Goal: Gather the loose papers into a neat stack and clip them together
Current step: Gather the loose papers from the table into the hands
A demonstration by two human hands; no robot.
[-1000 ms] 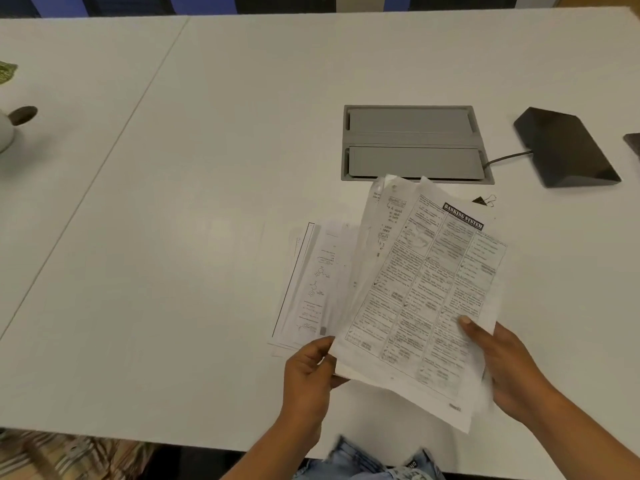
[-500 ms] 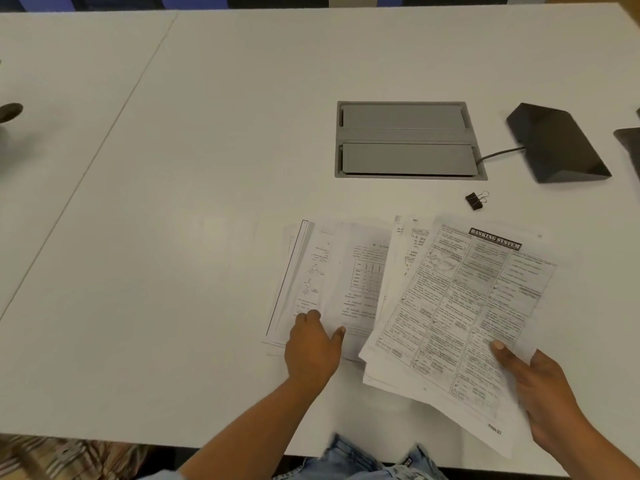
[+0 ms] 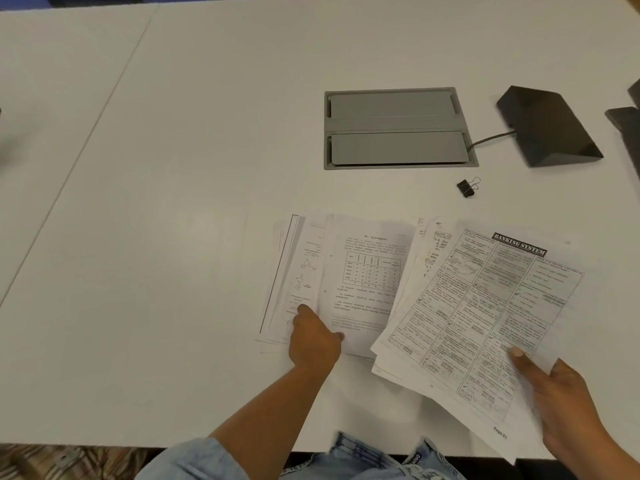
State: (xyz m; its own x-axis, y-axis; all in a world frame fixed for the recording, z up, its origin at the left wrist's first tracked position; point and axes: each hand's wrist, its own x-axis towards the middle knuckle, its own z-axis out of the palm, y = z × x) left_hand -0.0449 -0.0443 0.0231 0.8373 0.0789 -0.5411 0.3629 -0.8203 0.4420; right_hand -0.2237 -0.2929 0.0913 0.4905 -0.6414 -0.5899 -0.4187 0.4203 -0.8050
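Head view, desk (image 3: 173, 202) with papers, mid-gathering.

- Left hand (image 3: 313, 336): has let go of the raised bundle it shared a second ago and come down on the loose sheets (image 3: 363, 282) lying fanned and overlapping flat on the desk at near centre. Grip open: fingers laid on the paper, thumb out along the near edge of the table-printed page, nothing pinched that I can see.
- Right hand (image 3: 561, 400): now carries the "Banking System" bundle (image 3: 485, 317) alone, thumb on top, fingers hidden beneath. It has lowered the bundle to the right, where it overlaps the flat sheets' right edge and overhangs the desk's near edge.
- Binder clip (image 3: 467, 188): uncovered by that shift, lying free just beyond the papers, near the grey cable hatch (image 3: 394, 128); untouched.
- Black wedge-shaped device (image 3: 547, 126): far right, clear of the work.

Status, as judged: two part-stacks remain unmerged. The left hand seems set to collect the flat sheets, with squaring and clipping to follow.
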